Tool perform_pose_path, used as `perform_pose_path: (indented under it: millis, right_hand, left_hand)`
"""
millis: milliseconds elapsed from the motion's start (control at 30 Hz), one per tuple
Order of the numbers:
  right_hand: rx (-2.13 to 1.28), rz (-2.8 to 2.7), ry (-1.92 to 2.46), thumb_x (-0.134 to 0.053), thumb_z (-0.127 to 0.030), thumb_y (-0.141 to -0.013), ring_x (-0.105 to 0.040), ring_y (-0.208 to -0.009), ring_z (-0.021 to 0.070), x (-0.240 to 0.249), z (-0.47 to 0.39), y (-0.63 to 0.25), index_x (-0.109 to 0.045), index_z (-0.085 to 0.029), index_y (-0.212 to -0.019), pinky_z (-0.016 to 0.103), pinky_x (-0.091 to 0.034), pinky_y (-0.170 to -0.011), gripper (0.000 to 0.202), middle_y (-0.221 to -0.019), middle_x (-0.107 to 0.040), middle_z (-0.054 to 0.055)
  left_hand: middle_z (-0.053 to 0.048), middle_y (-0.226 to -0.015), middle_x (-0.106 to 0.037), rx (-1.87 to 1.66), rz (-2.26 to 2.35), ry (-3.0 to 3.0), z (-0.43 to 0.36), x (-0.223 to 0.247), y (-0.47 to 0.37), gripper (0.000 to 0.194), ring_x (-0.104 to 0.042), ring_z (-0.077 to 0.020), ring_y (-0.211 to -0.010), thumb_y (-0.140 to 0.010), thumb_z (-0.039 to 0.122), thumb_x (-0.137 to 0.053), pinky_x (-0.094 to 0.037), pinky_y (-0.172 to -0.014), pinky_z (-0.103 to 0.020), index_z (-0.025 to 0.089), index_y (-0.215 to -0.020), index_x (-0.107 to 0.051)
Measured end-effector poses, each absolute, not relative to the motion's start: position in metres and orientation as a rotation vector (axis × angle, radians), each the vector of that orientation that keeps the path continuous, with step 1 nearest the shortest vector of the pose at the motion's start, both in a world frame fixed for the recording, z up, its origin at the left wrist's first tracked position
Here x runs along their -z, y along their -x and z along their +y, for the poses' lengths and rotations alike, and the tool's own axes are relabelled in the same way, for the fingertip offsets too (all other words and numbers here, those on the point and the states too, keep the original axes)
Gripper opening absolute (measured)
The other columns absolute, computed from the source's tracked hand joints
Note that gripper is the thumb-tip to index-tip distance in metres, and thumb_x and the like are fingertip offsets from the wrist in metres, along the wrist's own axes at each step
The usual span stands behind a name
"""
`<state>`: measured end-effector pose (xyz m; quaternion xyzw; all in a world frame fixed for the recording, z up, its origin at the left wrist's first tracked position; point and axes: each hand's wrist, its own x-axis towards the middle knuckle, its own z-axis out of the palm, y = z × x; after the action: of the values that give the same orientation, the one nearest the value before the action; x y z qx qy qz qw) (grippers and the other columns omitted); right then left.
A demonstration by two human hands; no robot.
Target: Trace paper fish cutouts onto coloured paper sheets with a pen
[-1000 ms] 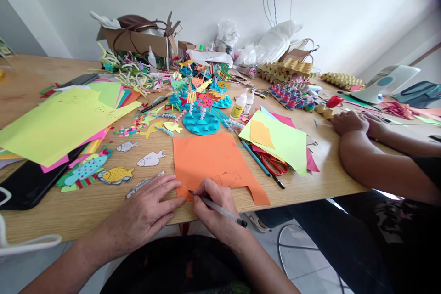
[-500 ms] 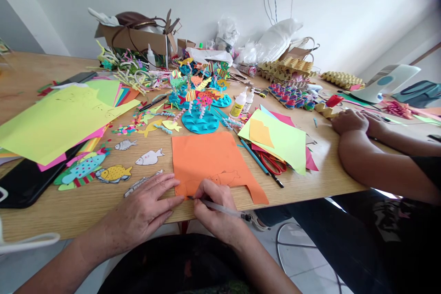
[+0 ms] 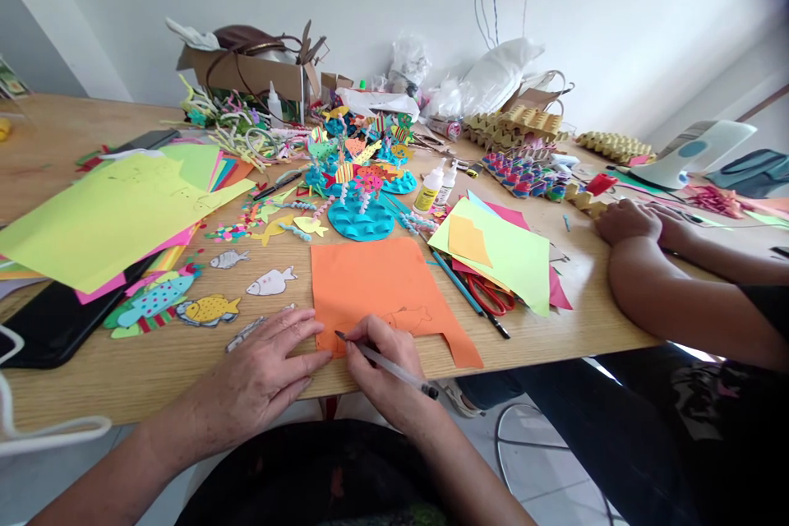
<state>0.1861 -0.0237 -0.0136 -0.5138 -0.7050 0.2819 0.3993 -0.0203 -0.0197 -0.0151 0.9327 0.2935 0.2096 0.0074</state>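
Note:
A sheet of orange paper [image 3: 370, 279] lies at the table's front edge, its lower right corner cut into a strip. Fish outlines are drawn along its lower part. My right hand [image 3: 385, 366] grips a pen [image 3: 394, 370] with a clear barrel, the tip at the paper's lower left. Flat, with fingers spread, my left hand [image 3: 271, 362] rests on the table, its fingertips on the sheet's left edge. Beside it are a white paper fish [image 3: 271, 281], a grey fish [image 3: 228, 260], a yellow dotted fish [image 3: 211, 309] and another fish cutout partly under my left hand.
Behind the orange sheet stands a blue wavy base [image 3: 361, 220] with colourful fish. Glue bottles [image 3: 428, 187], paper sheets [image 3: 505, 251], red-handled scissors [image 3: 493, 296] and pencils lie right of it. Yellow paper [image 3: 123, 214] covers a stack at left. Another person's forearms [image 3: 671, 288] rest at right.
The pen tip has moved up from the sheet's bottom edge, and the pen's back end has dropped lower. My left hand stays in place. The view has shifted slightly.

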Motion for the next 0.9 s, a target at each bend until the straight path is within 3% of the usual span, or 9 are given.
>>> perform_pose_path:
  millis: [267, 900]
  right_hand:
    - [-0.690, -1.839, 1.307, -0.049, -0.015, -0.076, -0.048, -0.047, 0.0094, 0.0113, -0.0229, -0.1862, -0.054, -0.020, -0.070, 0.019, -0.037, -0.048, 0.009, -0.054, -0.055, -0.004]
    - [-0.792, -1.846, 1.231, -0.046, -0.012, -0.066, -0.039, -0.043, 0.0084, 0.0058, -0.0280, -0.1938, -0.045, -0.021, -0.061, 0.018, -0.031, -0.044, 0.010, -0.049, -0.043, -0.007]
  left_hand:
    - [-0.010, -0.127, -0.053, -0.650, 0.916, -2.911, -0.0191, 0.0143, 0.0194, 0.035, -0.039, -0.0274, -0.127, -0.092, 0.015, -0.043, -0.042, -0.101, -0.048, 0.024, -0.122, -0.058]
    - [-0.006, -0.127, -0.054, -0.634, 0.944, -2.882, -0.0189, 0.0128, 0.0191, 0.032, -0.041, -0.0255, -0.126, -0.093, 0.018, -0.044, -0.040, -0.103, -0.045, 0.028, -0.118, -0.061]
